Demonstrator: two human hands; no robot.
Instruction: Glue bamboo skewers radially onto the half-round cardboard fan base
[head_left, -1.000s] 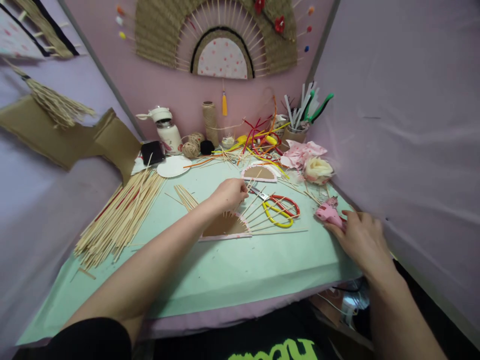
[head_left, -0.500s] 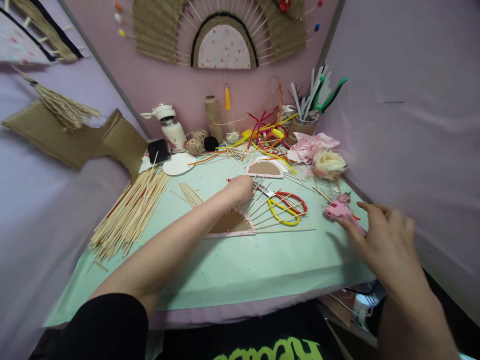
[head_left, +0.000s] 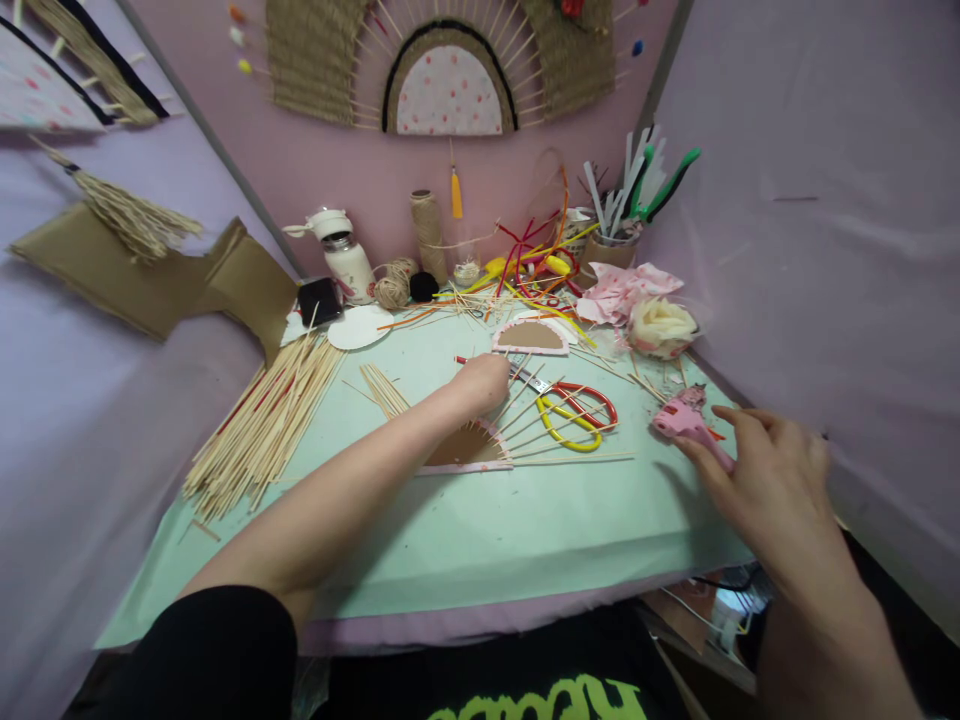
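My left hand [head_left: 484,385] is closed above a brown half-round cardboard piece [head_left: 469,447] with a pink-and-white edge and thin sticks fanning out from it. What its fingers hold, if anything, is hidden. A thin red-tipped thing [head_left: 460,359] pokes out behind it. Scissors [head_left: 574,415] with red and yellow handles lie among the sticks to its right. On the right, my right hand [head_left: 772,465] is open, with thumb and fingers apart around the handle of a pink glue gun [head_left: 682,418]. The thumb appears to touch the gun.
A pile of thin sticks [head_left: 262,430] lies on the left of the green-covered table [head_left: 450,560]. Behind stand a white bottle [head_left: 347,265], a twine spool [head_left: 427,235] and a container [head_left: 609,255] of glue sticks and green-handled pliers. A second half-round piece [head_left: 531,336] and a cloth flower [head_left: 660,327] lie farther back.
Both hands keep nearly the same places. The whole view has shifted very slightly.
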